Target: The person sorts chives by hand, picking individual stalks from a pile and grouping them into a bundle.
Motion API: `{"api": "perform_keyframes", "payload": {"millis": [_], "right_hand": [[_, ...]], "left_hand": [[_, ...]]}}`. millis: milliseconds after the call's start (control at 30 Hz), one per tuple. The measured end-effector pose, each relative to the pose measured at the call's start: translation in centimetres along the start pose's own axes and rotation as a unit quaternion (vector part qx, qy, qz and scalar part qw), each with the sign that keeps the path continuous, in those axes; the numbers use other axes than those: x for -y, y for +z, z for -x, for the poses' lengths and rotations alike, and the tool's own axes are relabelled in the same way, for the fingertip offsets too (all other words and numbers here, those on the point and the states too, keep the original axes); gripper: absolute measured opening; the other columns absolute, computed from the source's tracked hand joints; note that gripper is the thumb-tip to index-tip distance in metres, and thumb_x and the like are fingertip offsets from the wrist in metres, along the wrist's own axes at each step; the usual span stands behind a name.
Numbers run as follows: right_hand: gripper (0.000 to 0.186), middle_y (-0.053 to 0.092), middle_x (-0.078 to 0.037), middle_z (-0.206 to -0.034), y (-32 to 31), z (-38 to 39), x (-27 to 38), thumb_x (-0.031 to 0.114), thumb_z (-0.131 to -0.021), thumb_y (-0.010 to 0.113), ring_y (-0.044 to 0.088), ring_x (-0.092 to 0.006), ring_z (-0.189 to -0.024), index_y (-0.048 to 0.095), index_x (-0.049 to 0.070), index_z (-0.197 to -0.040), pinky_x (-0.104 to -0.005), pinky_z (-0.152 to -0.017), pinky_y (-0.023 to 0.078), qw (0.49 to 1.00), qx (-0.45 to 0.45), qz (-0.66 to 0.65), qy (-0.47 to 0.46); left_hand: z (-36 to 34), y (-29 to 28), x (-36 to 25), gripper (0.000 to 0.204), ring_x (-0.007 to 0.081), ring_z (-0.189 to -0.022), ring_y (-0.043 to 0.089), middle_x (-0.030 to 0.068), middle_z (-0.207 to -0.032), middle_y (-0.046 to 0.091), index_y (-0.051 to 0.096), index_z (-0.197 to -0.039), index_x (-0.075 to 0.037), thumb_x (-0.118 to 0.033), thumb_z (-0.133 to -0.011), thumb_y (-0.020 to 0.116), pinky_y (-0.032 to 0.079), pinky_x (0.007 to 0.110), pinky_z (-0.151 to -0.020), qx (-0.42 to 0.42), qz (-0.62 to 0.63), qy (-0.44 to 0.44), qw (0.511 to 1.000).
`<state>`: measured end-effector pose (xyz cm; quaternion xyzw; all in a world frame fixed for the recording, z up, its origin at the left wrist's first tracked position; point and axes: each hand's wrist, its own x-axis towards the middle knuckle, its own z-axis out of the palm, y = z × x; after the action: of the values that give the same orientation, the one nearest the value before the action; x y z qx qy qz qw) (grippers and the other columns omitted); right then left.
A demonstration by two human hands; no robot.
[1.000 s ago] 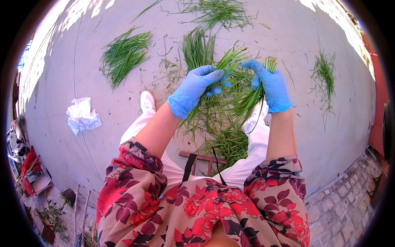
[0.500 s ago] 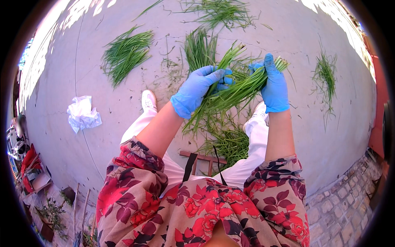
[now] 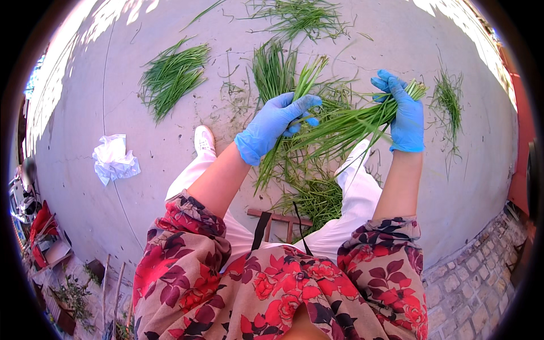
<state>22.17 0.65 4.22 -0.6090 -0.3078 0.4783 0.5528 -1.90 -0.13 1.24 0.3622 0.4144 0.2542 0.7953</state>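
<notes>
1. My right hand (image 3: 405,116), in a blue glove, is clenched around one end of a bundle of green stalks (image 3: 345,127); the stalk tips poke out past my fingers toward the upper right.
2. My left hand (image 3: 275,124), also gloved in blue, pinches a few stalks of that same bundle between thumb and fingertips (image 3: 309,102). My fingers hide exactly how many.
3. The bundle slants from my right hand down toward the left, held up above the ground between my 2 hands, and fans out loose at its lower end.
4. Below it, a heap of cut greens (image 3: 314,195) lies on the concrete floor (image 3: 170,153) between my legs. My white trousers cover part of it.
5. A neat pile of stalks (image 3: 173,76) lies well apart at the upper left, and a smaller tuft (image 3: 447,96) lies to the right.
6. Another scatter of greens (image 3: 294,17) at the top is cut off by the picture's rim.
7. A crumpled white cloth or paper (image 3: 113,158) lies on the floor at the left; I cannot tell which.
8. My white shoe (image 3: 204,141) shows beside my left forearm; the other foot is hidden behind the greens.
</notes>
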Motion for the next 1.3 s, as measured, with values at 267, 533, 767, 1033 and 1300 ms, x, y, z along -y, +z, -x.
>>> {"api": "perform_keyframes", "payload": {"millis": [267, 533, 767, 1033, 1300], "right_hand": [[0.021, 0.06, 0.0, -0.069, 1.6, 1.5, -0.1, 0.015, -0.082, 0.063, 0.043, -0.0043, -0.05, 0.067, 0.002, -0.098, -0.0208, -0.047, 0.036, 0.989, 0.082, 0.125, 0.021], [0.02, 0.059, 0.001, -0.069, 4.0, 2.9, -1.4, 0.016, -0.078, 0.067, 0.046, -0.0048, -0.051, 0.065, 0.003, -0.092, -0.0199, -0.048, 0.038, 0.97, 0.192, 0.108, 0.1], [0.019, 0.056, 0.002, -0.065, 3.5, 2.2, -1.3, 0.018, -0.079, 0.067, 0.046, -0.0044, -0.052, 0.065, 0.004, -0.092, -0.0202, -0.049, 0.039, 0.98, 0.16, 0.091, 0.072], [0.015, 0.056, 0.002, -0.063, 3.8, 2.2, -1.6, 0.016, -0.08, 0.066, 0.047, -0.0051, -0.051, 0.065, 0.003, -0.087, -0.0208, -0.048, 0.039, 0.989, 0.111, 0.087, 0.043], [0.015, 0.053, 0.002, -0.06, 0.6, 0.6, -0.5, 0.015, -0.076, 0.07, 0.043, -0.0057, -0.047, 0.065, 0.002, -0.08, -0.022, -0.044, 0.035, 0.978, -0.031, 0.207, -0.013]], "left_hand": [[0.2, 0.6, -0.3, 0.034, 0.0057, -0.067, 0.057, 0.0025, -0.095, 0.06, 0.059, -0.113, -0.007, -0.032, -0.092, 0.048, 0.032, 0.015, -0.044, 0.064, 0.007, -0.032, 0.997], [-0.1, 0.8, 0.2, 0.041, 0.0085, -0.056, 0.053, 0.0034, -0.078, 0.06, 0.056, -0.114, -0.007, -0.037, -0.095, 0.037, 0.035, 0.018, -0.043, 0.081, 0.047, -0.118, 0.989], [-0.2, 0.7, -0.2, 0.044, 0.009, -0.051, 0.05, 0.0028, -0.074, 0.059, 0.055, -0.115, -0.007, -0.04, -0.094, 0.035, 0.037, 0.019, -0.042, 0.116, 0.065, -0.109, 0.985], [0.5, 1.7, -1.6, 0.046, 0.0075, -0.051, 0.049, 0.0013, -0.071, 0.056, 0.053, -0.122, -0.01, -0.039, -0.094, 0.033, 0.035, 0.018, -0.043, 0.106, -0.041, -0.147, 0.983], [0.1, 0.8, -1.0, 0.047, 0.0043, -0.053, 0.049, 0.0024, -0.072, 0.061, 0.051, -0.126, -0.011, -0.041, -0.095, 0.034, 0.035, 0.015, -0.045, 0.115, -0.054, -0.085, 0.988]]}}
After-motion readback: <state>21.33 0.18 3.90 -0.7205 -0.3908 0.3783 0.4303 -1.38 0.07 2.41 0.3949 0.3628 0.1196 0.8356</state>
